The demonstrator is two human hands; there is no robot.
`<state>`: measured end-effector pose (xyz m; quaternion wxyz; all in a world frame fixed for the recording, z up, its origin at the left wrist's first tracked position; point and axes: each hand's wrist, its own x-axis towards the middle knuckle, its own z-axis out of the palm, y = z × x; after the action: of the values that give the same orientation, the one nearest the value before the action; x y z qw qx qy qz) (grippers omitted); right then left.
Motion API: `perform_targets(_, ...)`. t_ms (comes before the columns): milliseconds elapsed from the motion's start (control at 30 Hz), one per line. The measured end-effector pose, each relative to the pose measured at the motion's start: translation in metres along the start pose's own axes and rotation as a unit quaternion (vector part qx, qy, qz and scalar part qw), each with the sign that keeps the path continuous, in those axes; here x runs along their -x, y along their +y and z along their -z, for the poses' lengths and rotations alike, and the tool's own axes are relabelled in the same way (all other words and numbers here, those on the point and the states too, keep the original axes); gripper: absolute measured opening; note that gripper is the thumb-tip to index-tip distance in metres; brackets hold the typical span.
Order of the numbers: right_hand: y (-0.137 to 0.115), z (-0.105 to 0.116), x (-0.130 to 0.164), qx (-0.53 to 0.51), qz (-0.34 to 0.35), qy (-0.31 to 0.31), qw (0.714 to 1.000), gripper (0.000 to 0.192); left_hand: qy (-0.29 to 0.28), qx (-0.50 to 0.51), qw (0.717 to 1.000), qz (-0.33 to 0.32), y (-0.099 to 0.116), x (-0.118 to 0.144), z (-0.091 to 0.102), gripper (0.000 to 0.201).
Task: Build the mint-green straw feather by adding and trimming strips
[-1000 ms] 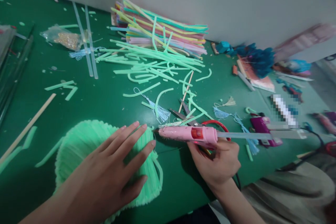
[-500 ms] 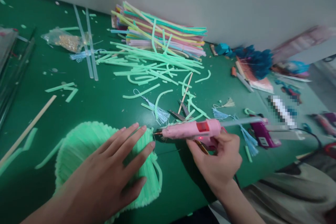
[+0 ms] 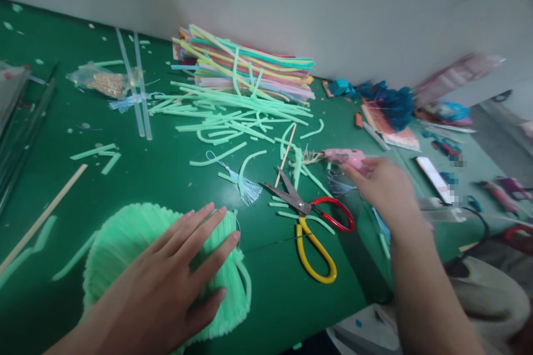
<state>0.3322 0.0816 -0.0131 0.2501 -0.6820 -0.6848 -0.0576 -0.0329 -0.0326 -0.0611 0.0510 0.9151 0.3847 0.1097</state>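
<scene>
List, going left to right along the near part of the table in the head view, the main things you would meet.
Wooden stick → green fan-shaped piece under the left hand → scissors → right hand on the pink glue gun.

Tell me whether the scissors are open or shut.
Open: the red-and-yellow-handled scissors lie on the green table with blades and handle loops spread.

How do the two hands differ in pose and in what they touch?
The left hand lies flat, fingers spread, pressing on the green fan-shaped piece; the right hand reaches farther out, fingers curled at the pink glue gun. The left hand is sharp, the right hand blurred. Both are bare, above the green table.
</scene>
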Motion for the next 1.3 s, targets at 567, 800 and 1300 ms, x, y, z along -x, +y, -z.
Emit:
perform_targets(567, -0.148, -0.024, 0.066, -0.249, 0.075, -0.311, 0.914, 0.02, 0.002, 0.024, 1.0, 0.0, 0.0, -0.002, -0.002, 0.056)
perform_targets(800, -0.149, -0.021, 0.072, -0.234, 0.141, -0.274, 0.922, 0.02, 0.003, 0.025, 1.0, 0.0, 0.001, -0.002, -0.002, 0.054)
perform_targets(1300, -0.146, -0.024, 0.09, -0.118, 0.335, -0.206, 0.912, 0.021, 0.0, 0.047, 0.999, 0.014, 0.002, -0.003, -0.001, 0.047)
